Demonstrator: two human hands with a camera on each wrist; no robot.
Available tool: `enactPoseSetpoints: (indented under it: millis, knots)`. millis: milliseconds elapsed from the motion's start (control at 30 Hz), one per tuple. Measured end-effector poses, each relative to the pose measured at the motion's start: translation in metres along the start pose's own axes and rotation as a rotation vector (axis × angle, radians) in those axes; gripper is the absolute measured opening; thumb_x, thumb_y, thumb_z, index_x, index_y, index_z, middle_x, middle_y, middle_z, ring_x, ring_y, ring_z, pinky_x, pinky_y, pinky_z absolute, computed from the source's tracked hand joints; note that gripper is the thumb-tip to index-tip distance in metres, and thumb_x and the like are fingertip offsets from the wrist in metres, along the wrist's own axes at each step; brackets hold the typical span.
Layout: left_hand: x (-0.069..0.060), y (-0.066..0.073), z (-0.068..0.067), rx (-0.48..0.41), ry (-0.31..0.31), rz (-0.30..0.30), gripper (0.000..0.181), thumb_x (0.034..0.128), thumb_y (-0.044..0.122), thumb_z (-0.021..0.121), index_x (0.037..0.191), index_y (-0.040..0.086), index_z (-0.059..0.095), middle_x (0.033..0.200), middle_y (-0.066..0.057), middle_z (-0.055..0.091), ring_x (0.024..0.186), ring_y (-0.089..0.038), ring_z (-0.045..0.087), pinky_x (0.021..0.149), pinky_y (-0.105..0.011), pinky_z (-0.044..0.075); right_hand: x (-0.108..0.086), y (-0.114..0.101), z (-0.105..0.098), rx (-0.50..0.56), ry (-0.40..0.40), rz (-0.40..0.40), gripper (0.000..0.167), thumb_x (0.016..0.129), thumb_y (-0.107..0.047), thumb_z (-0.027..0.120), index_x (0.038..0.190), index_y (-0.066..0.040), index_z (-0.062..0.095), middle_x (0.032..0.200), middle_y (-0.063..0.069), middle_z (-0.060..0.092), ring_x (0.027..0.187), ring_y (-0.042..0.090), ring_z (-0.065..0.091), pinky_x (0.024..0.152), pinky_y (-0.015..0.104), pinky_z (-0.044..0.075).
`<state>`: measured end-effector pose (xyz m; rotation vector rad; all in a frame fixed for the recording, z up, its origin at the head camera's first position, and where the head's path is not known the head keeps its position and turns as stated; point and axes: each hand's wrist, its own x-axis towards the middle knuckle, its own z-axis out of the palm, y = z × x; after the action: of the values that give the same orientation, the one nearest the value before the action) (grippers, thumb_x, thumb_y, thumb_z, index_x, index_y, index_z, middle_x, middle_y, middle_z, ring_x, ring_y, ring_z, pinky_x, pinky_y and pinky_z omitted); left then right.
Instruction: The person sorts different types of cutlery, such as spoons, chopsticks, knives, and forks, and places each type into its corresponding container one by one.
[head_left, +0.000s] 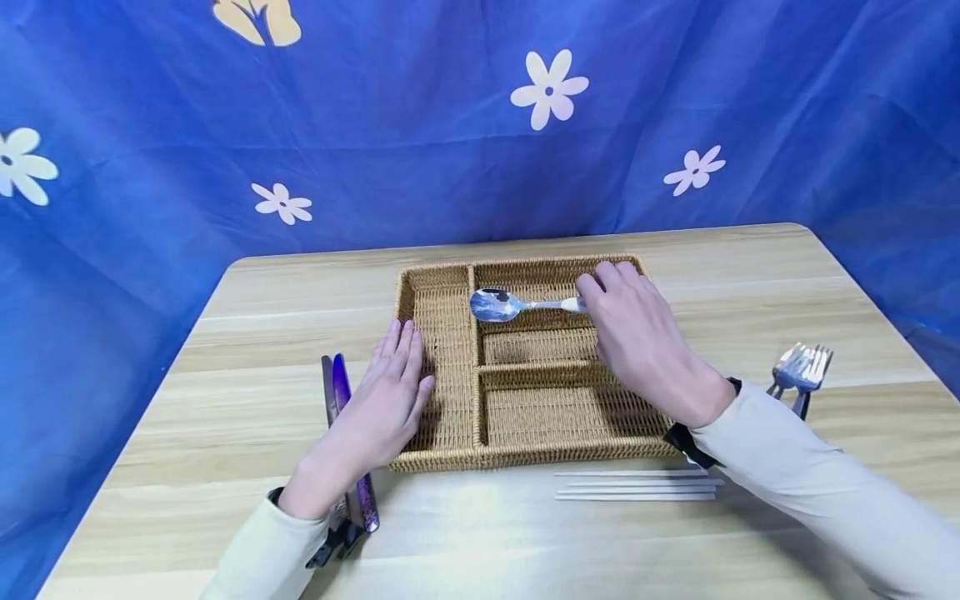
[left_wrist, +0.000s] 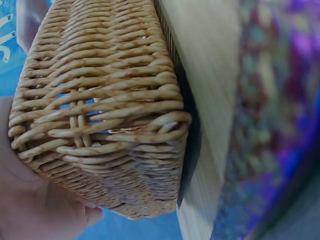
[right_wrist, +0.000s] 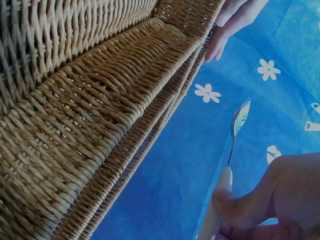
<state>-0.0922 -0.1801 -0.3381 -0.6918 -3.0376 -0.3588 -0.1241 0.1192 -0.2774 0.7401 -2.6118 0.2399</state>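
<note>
Spoon (head_left: 507, 306) in curled right hand (head_left: 641, 340)

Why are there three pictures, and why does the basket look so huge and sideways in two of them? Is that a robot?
No robot here, just a person's two bare hands! The wide picture comes from a camera worn on the head, looking down. The other two come from little cameras worn on the wrists. They sit close and turned, so the woven tray looks big and sideways.

The left hand rests on the tray's left edge. The right hand holds a spoon by its white handle, above the tray.

On the table there are also two knives on the left, thin white sticks in front, and forks on the right.
</note>
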Motion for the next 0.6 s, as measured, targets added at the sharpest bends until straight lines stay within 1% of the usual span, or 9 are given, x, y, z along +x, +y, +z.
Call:
enactPoseSetpoints:
  millis: [100, 233, 267, 333, 400, 467, 500, 600]
  knots:
    - [0.002, 0.0, 0.0, -0.003, 0.001, 0.003, 0.061, 0.1051, 0.024, 0.036, 0.147, -0.014, 0.013, 0.155, -0.032, 0.006, 0.145, -0.041, -0.002, 0.118, -0.053, 0.005, 0.004, 0.003, 0.0, -0.001, 0.009, 0.014, 0.032, 0.062, 0.023, 0.053, 0.086, 0.001, 0.053, 0.082, 0.013, 0.05, 0.077, 0.032, 0.046, 0.067, 0.04, 0.044]
    - [0.002, 0.0, 0.0, 0.003, -0.001, 0.003, 0.061, 0.105, 0.024, 0.036, 0.147, -0.013, 0.012, 0.155, -0.031, 0.005, 0.145, -0.041, -0.002, 0.118, -0.053, 0.006, 0.009, 0.006, 0.001, 0.015, 0.009, 0.045, 0.032, 0.061, 0.023, 0.05, 0.084, 0.001, 0.053, 0.081, 0.013, 0.05, 0.076, 0.032, 0.047, 0.067, 0.04, 0.044]
    - [0.002, 0.0, 0.0, 0.004, -0.002, 0.003, 0.061, 0.1051, 0.024, 0.036, 0.147, -0.013, 0.012, 0.155, -0.031, 0.005, 0.145, -0.041, -0.002, 0.118, -0.053, 0.006, 0.01, 0.007, 0.001, 0.018, 0.008, 0.052, 0.03, 0.063, 0.023, 0.05, 0.084, 0.001, 0.054, 0.081, 0.013, 0.05, 0.076, 0.032, 0.047, 0.067, 0.039, 0.044]
    - [0.002, 0.0, 0.0, -0.001, -0.005, 0.002, 0.061, 0.1052, 0.024, 0.035, 0.147, -0.013, 0.012, 0.155, -0.031, 0.005, 0.145, -0.041, -0.003, 0.118, -0.053, 0.006, 0.012, 0.008, 0.001, 0.029, 0.0, 0.072, 0.031, 0.063, 0.022, 0.052, 0.087, 0.002, 0.055, 0.082, 0.013, 0.051, 0.076, 0.031, 0.048, 0.066, 0.039, 0.045]
    - [0.001, 0.0, 0.0, -0.002, -0.005, 0.0, 0.061, 0.1053, 0.024, 0.035, 0.147, -0.013, 0.012, 0.155, -0.031, 0.004, 0.145, -0.041, -0.003, 0.117, -0.053, 0.007, 0.014, 0.008, 0.001, 0.039, -0.003, 0.097, 0.03, 0.064, 0.021, 0.055, 0.088, 0.003, 0.056, 0.083, 0.014, 0.052, 0.077, 0.031, 0.048, 0.067, 0.039, 0.045]
    - [0.0, 0.001, -0.001, -0.003, -0.004, 0.0, 0.061, 0.1052, 0.024, 0.035, 0.147, -0.013, 0.012, 0.155, -0.031, 0.005, 0.145, -0.041, -0.002, 0.117, -0.054, 0.007, 0.017, 0.009, 0.0, 0.053, 0.003, 0.127, 0.027, 0.068, 0.019, 0.06, 0.089, 0.003, 0.056, 0.085, 0.015, 0.054, 0.078, 0.032, 0.049, 0.068, 0.04, 0.046]
    - [0.0, 0.001, -0.001, -0.003, -0.004, -0.001, 0.061, 0.1052, 0.024, 0.035, 0.147, -0.013, 0.012, 0.155, -0.031, 0.005, 0.145, -0.041, -0.002, 0.117, -0.054, 0.007, 0.019, 0.009, 0.0, 0.062, 0.006, 0.144, 0.027, 0.068, 0.018, 0.062, 0.09, 0.003, 0.056, 0.086, 0.016, 0.054, 0.08, 0.032, 0.049, 0.069, 0.041, 0.046]
    - [0.0, 0.0, -0.001, 0.001, -0.007, -0.001, 0.061, 0.1053, 0.024, 0.035, 0.147, -0.014, 0.012, 0.155, -0.031, 0.004, 0.145, -0.042, -0.002, 0.117, -0.055, 0.009, 0.022, 0.011, -0.002, 0.083, -0.001, 0.185, 0.023, 0.073, 0.014, 0.065, 0.09, 0.003, 0.055, 0.089, 0.017, 0.055, 0.084, 0.034, 0.05, 0.072, 0.044, 0.047]
